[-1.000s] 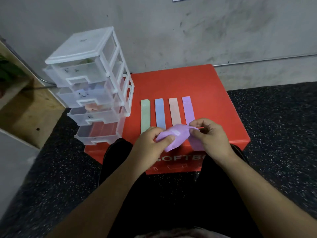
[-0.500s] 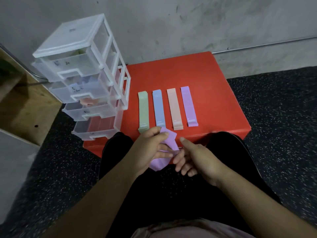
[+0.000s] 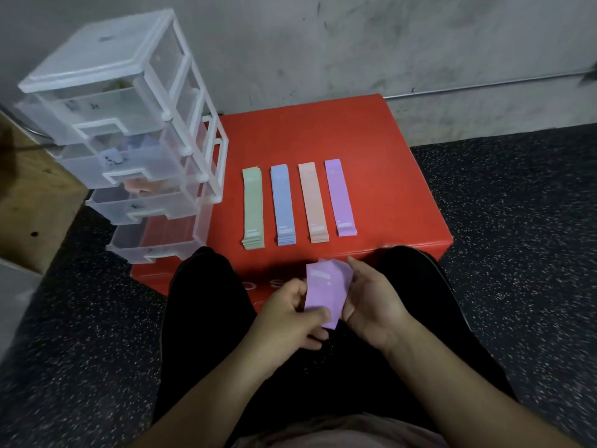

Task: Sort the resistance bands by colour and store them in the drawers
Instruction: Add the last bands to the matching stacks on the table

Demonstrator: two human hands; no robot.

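Fingers (image 3: 311, 342) of the left hand (image 3: 290, 318) pinch the lower end of a folded purple band (image 3: 326, 292) over the lap (image 3: 219, 334), while the right hand (image 3: 371, 305) curls round its right edge.

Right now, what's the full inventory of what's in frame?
drawer unit: 1, translucent white, four drawers, at the box's left side
red box: 1, red, on the floor against the wall
green bands: 1 stack, green, leftmost on the box
blue bands: 1 stack, blue, second from left
peach bands: 1 stack, peach, third
purple bands: 1 stack, purple, rightmost
folded purple band: 1, purple, held over the lap
wooden board: 1, brown, far left
floor: 1, dark speckled, all around
left hand: 1, pinches the folded band
right hand: 1, holds its right side
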